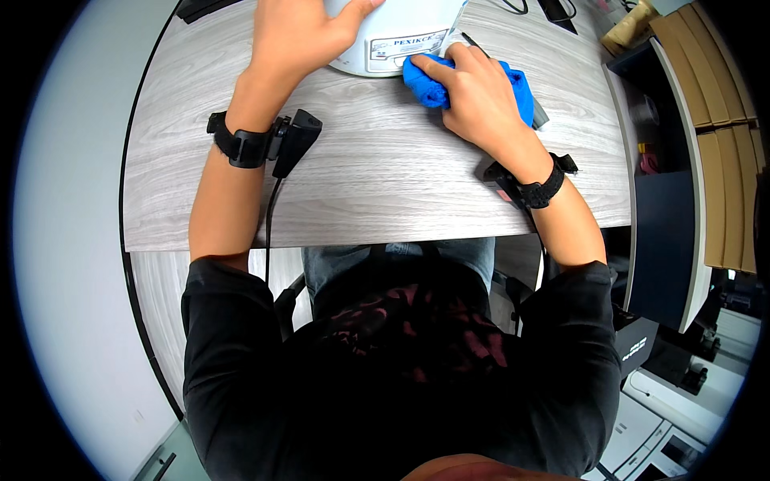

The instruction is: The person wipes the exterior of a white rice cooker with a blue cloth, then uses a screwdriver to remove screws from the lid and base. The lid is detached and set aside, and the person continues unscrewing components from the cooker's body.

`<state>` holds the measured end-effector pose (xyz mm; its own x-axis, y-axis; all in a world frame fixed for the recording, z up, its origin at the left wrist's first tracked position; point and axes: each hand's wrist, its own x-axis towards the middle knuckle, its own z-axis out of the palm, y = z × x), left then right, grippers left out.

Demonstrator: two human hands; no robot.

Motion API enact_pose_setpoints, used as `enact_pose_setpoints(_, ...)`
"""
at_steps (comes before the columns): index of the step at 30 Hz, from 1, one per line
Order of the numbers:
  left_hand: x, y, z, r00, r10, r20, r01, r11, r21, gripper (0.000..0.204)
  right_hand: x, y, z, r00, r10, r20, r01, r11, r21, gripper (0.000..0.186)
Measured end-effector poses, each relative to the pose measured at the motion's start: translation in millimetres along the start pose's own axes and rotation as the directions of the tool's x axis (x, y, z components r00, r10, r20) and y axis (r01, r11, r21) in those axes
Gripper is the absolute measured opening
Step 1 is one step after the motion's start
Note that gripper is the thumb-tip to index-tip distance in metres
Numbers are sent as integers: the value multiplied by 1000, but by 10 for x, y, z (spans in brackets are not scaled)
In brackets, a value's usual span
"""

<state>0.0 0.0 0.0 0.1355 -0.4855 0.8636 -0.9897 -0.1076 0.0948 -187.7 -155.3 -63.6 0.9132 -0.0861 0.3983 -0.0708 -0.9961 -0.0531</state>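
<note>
At the top edge of the view stands a white, round-sided container [346,62] with a printed label on its front; its upper part is cut off, so its exact kind does not show. My left hand [298,34] holds it at its left side, thumb laid across the front, the other fingertips out of sight. My right hand [481,98] is closed on a bunched blue cloth [427,82], which touches the container's lower right side near the label. The cloth also spreads out beyond the hand's far side, beside a grey, rod-like end [540,117].
The container stands on a grey wood-grain table [377,176]. Cables and a black flat object [557,14] lie at the back right. To the right is a dark open shelf [662,200] beside stacked cardboard boxes [718,152]. Black wrist devices [297,140] with cables hang on both forearms.
</note>
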Motion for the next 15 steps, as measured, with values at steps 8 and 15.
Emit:
enact_pose_setpoints(8, 61, 8, -63, 1000, 21, 23, -21, 999, 24, 50, 82, -199, 37, 999, -29, -19, 29, 1000, 0, 53)
enact_pose_setpoints(15, 17, 6, -55, 1000, 1, 16, -1, 1000, 6, 50, 14, 5, 34, 999, -8, -35, 6, 999, -37, 56)
